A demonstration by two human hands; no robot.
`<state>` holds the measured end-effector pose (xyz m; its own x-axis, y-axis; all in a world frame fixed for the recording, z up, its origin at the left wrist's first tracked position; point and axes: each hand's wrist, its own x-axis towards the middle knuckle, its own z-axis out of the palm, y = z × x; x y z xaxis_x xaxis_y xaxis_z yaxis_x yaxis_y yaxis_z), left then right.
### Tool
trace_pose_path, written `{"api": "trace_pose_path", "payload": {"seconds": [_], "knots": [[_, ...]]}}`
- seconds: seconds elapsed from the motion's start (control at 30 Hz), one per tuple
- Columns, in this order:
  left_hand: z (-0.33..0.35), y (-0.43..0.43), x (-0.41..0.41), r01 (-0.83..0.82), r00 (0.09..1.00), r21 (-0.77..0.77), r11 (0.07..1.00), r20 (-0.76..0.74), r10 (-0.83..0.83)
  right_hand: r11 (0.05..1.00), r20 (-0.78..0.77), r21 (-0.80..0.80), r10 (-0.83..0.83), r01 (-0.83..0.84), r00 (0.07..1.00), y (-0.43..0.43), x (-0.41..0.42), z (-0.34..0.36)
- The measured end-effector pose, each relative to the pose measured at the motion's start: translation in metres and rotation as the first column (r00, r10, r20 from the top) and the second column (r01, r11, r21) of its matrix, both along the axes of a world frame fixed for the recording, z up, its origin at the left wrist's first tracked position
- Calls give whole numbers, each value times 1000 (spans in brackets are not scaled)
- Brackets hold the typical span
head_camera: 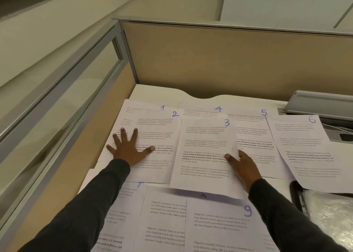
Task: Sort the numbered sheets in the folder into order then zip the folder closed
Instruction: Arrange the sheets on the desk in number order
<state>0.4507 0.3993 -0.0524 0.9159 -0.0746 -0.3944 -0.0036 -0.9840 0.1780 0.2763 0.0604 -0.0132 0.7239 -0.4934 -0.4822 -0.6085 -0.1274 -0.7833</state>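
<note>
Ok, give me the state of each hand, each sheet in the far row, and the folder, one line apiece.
left hand: flat, fingers spread, pressing sheet 1 and sheet 2.
right hand: pinching the right edge of sheet 3, thumb on top.
sheet 3: near edge lifted, top overlapping sheet 4.
sheet 5: lying flat, face up.
sheet 6: flat, covering part of the folder.
folder: partly under sheet 6; zip state unclear.

Dark grey long sleeves [91,200] reach both wrists
</note>
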Motion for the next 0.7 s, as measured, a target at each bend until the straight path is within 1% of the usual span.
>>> {"api": "trace_pose_path", "payload": {"seconds": [0.07, 0.13, 0.2, 0.23, 0.27, 0.33, 0.4, 0.43, 0.5, 0.7], "knots": [[0, 1, 0, 18, 1000, 16, 1000, -12, -18, 995, -17, -88, 35, -37, 999, 7, 7, -3], [1, 3, 2, 38, 999, 34, 999, -15, -37, 954, -63, -277, 97, -110, 993, 12, 11, -5], [0, 3, 4, 44, 999, 42, 998, -10, -44, 837, -122, -512, 152, -194, 981, 17, 12, -4], [-1, 3, 6, 43, 999, 43, 998, -8, -43, 768, -143, -598, 177, -227, 974, 19, 12, -5], [-1, 2, 7, 41, 999, 46, 998, -7, -41, 709, -170, -652, 209, -269, 963, 20, 13, -7], [-1, 1, 11, 38, 999, 64, 997, -9, -37, 624, -277, -675, 281, -394, 919, 19, 16, -15], [1, -1, 14, 36, 999, 82, 996, -24, -34, 549, -419, -641, 335, -536, 844, 17, 18, -24], [2, -2, 16, 36, 999, 89, 995, -34, -33, 522, -467, -622, 352, -584, 811, 15, 19, -29], [6, -6, 19, 35, 998, 105, 994, -55, -29, 496, -500, -603, 375, -625, 781, 13, 20, -34], [14, -9, 24, 40, 995, 126, 991, -93, -28, 448, -525, -605, 397, -658, 753, 5, 23, -38]]}}
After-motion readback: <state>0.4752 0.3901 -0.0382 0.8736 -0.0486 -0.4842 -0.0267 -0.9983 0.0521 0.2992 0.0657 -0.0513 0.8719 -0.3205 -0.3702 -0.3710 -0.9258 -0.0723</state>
